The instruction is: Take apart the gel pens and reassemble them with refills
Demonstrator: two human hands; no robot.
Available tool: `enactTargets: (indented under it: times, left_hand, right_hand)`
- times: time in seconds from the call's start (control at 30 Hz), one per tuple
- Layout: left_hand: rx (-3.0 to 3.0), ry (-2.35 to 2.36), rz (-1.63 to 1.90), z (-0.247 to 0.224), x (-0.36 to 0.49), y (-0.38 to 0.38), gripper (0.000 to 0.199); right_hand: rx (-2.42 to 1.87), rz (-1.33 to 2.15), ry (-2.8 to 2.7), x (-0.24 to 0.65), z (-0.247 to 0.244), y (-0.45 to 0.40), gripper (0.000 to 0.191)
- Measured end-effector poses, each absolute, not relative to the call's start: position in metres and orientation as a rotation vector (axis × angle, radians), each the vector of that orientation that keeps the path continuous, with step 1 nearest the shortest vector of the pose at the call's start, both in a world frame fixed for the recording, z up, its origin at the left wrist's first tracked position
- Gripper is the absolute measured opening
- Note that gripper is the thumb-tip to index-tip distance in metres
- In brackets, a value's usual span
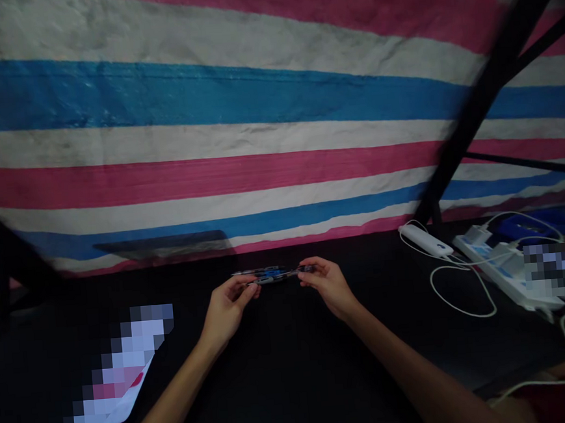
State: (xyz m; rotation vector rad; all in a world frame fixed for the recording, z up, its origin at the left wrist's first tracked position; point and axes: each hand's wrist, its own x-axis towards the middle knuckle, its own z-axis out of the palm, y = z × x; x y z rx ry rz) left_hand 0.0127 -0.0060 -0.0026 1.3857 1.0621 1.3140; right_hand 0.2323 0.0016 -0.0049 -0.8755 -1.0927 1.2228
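Observation:
Several slim pens [270, 275] with grey, blue and dark parts lie side by side, roughly level, just above the black tabletop or on it; I cannot tell which. At their left end, my left hand [229, 310] is closed, thumb and fingertips pinching the pens. My right hand [331, 287] pinches the right end between thumb and fingers. The fingertips hide part of the pens, so how many each hand grips does not show.
On the left of the black table [286, 380] lies a lit, partly blurred phone-like screen [126, 406]. To the right are a white power bank [425, 239], looping white cables [467, 314] and a white power strip [492, 266]. Behind hangs a striped tarp [260, 174] with a dark slanted frame bar [479, 98].

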Motion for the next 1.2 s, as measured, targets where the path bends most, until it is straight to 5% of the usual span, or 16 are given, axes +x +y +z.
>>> enactTargets:
  times: [0.13,0.27,0.67,0.83,0.97,1.2]
  left_hand:
    - [1.418,1.077,1.324,0.0007,0.0088,-0.0043,0.020]
    - [1.419,1.092,1.329,0.0046,0.0083,-0.0054,0.021]
    - [1.354,1.070,1.370,0.0038,0.0078,-0.0045,0.020]
    - [1.367,1.064,1.349,0.0053,0.0091,-0.0055,0.019]
    - [1.361,1.068,1.363,0.0051,0.0086,-0.0049,0.018]
    - [1.337,1.058,1.357,0.0037,0.0083,-0.0043,0.020]
  right_hand:
    - [-1.008,1.129,-1.297,0.2324,-0.0019,-0.0004,0.021]
    - [-1.177,1.170,-1.378,0.2305,-0.0010,-0.0017,0.049]
    - [-0.934,1.176,-1.387,0.2338,0.0027,-0.0031,0.019]
    - [-1.117,1.268,-1.410,0.2284,-0.0030,-0.0028,0.048]
    - [-1.050,1.192,-1.412,0.2297,0.0004,-0.0042,0.030]
    - [-1.068,1.112,-1.522,0.2357,-0.0024,-0.0004,0.027]
